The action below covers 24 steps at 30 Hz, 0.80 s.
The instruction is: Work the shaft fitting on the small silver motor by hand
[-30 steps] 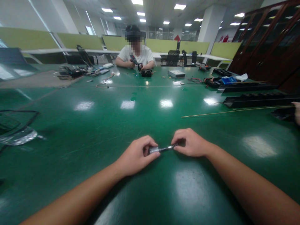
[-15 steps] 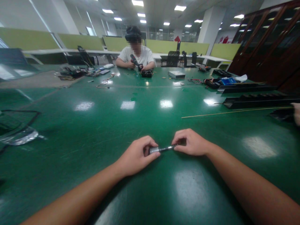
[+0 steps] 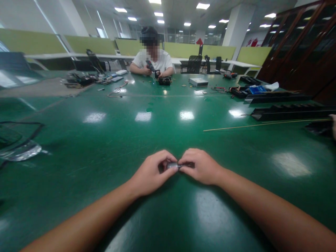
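Observation:
Low over the green table (image 3: 126,140), my left hand (image 3: 154,173) is closed around a small silver cylinder (image 3: 172,165), which looks like a small motor body. A thin dark shaft (image 3: 187,164) runs out of its right end. My right hand (image 3: 201,166) pinches this shaft with thumb and fingertips close beside the cylinder, so the two hands nearly touch. Fingers cover part of the shaft, and its far end lies in the hollow of my right hand.
A person across the table holds a power drill (image 3: 150,66) over a dark part (image 3: 164,81). Black channels (image 3: 286,112) and a thin rod (image 3: 236,128) lie to the right, by another person's hand (image 3: 334,126). Clear plastic (image 3: 23,152) lies left; a silver box (image 3: 198,82) sits farther back.
My right hand has slid left along the shaft, from its far end to beside the cylinder. My left hand has stayed closed on the cylinder, almost in the same spot.

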Available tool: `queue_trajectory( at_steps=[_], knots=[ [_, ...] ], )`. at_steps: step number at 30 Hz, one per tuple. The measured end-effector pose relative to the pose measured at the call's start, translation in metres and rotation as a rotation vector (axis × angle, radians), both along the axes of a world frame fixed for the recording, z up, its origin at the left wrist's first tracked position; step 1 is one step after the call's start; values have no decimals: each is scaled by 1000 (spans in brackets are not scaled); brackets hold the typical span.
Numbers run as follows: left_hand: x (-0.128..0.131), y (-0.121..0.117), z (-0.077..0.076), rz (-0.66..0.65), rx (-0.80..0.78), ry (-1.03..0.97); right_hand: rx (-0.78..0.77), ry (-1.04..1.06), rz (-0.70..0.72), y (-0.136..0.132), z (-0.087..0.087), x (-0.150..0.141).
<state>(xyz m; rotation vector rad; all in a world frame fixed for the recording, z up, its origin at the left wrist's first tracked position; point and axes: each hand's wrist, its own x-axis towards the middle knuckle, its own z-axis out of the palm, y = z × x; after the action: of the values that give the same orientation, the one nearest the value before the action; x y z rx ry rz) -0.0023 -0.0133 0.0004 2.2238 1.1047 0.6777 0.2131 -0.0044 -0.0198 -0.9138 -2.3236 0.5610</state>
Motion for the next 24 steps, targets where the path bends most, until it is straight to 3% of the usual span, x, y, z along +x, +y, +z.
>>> queue_trajectory(
  at_steps=[4, 24],
  knots=[
    [2, -1, 1, 44, -24, 33, 30, -15, 27, 1, -1, 3],
    [-2, -1, -3, 5, -46, 45, 1, -33, 34, 0, 3, 13]
  ],
)
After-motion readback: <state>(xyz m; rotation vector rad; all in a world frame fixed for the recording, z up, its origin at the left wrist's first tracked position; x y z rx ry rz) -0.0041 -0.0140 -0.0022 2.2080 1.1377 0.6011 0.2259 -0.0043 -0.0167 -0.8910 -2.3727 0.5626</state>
